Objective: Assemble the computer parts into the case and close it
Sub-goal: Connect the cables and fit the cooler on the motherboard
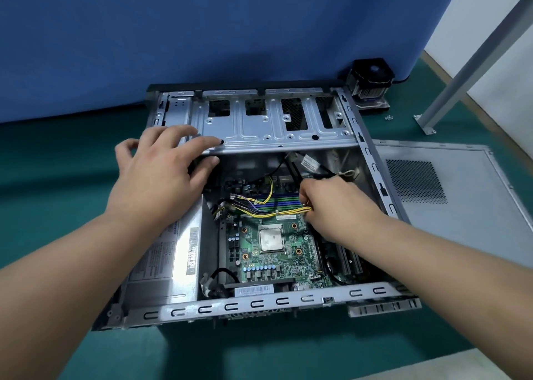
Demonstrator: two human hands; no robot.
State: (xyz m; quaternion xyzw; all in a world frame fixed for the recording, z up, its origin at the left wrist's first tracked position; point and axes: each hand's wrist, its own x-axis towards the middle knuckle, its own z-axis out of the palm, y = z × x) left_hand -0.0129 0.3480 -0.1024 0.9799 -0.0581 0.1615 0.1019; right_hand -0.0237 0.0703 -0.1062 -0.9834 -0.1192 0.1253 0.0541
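The case (259, 301) lies open; left hand (161, 172) fingers spread on its bracket, right hand (337, 206) pinching yellow wires (277, 213).

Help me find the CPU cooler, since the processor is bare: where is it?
The CPU cooler sits outside the case, past its far right corner against the blue partition.

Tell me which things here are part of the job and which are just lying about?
Part of the job: case, motherboard, yellow cable bundle the right hand holds, side panel, cooler fan, screws.
Lying about: blue partition, metal leg.
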